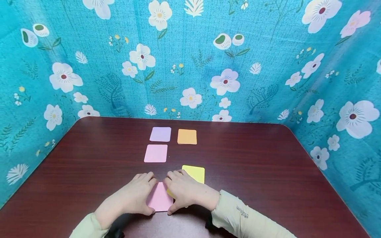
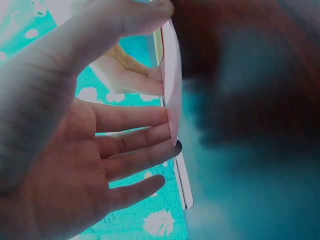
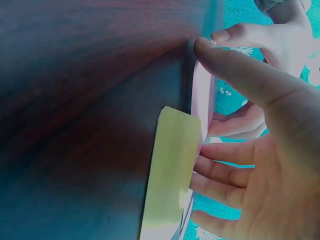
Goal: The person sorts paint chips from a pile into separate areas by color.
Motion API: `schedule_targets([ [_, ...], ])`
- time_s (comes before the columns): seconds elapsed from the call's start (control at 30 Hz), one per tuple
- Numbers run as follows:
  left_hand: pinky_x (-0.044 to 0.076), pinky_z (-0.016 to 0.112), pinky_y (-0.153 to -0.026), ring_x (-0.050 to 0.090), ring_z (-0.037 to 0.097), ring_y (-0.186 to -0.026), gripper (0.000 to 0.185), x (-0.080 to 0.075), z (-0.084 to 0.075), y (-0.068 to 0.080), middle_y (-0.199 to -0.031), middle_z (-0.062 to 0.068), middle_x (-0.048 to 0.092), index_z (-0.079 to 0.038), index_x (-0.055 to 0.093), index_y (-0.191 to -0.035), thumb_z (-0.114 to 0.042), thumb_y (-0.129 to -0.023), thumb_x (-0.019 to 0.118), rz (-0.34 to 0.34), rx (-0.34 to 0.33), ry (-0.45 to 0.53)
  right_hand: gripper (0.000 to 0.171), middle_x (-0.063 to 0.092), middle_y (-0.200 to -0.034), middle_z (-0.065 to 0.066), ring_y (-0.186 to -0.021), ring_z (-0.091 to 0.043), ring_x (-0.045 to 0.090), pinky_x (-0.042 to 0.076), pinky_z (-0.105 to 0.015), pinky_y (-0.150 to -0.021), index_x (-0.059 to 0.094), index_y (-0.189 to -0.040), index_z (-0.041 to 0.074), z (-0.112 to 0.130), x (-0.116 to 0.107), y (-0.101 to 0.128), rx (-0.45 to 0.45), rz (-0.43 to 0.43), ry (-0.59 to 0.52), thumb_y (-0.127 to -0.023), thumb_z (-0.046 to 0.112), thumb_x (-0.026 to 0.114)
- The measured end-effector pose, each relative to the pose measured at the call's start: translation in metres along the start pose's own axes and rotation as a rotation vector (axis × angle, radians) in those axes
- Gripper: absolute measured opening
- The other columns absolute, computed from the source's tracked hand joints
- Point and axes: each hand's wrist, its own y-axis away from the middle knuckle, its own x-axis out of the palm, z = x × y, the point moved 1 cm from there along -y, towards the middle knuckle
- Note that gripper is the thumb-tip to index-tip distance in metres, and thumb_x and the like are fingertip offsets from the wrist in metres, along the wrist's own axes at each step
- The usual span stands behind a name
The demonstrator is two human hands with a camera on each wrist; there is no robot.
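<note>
A pink square card [image 1: 160, 197] with thin, paper-like edges lies at the near side of the table, between my two hands. My left hand [image 1: 135, 195] holds its left side, the thumb at the near edge and the fingertips farther along. From the other side my right hand [image 1: 186, 190] holds it, thumb at the near right corner. In the left wrist view the pink card [image 2: 172, 82] bows slightly. A yellow card [image 1: 196, 173] lies beside my right hand, which partly covers it; the right wrist view shows this yellow card [image 3: 172, 170] near the fingers.
Farther back on the dark wooden table [image 1: 253, 158] lie a second pink card [image 1: 156, 153], a lilac card [image 1: 160, 134] and an orange card [image 1: 187, 137], seemingly stacked. A blue flowered cloth [image 1: 178, 76] hangs behind the table and along its sides.
</note>
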Motion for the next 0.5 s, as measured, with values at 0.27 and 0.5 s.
schedule_targets([
  [0.27,0.038,0.043,-0.085,0.048,0.021,-0.087,0.068,-0.003,0.01,-0.002,-0.092,0.0,0.047,-0.003,0.057,-0.102,-0.041,-0.05,0.079,-0.015,-0.004,0.013,0.076,0.046,-0.096,0.005,-0.089,-0.011,0.051,0.041,-0.031,-0.078,0.052,-0.107,0.015,-0.004,-0.004,-0.004,0.041,0.021,-0.036,-0.055,0.067,0.071],
  [0.5,0.038,0.046,-0.084,0.049,0.023,-0.088,0.066,-0.005,0.022,-0.007,-0.093,0.003,0.048,-0.001,0.056,-0.102,-0.037,-0.052,0.079,-0.053,-0.001,0.027,0.077,0.047,-0.102,0.002,-0.085,-0.013,0.056,0.045,-0.032,-0.072,0.052,-0.113,0.013,-0.012,-0.005,-0.017,0.065,0.032,-0.066,-0.058,0.062,0.073],
])
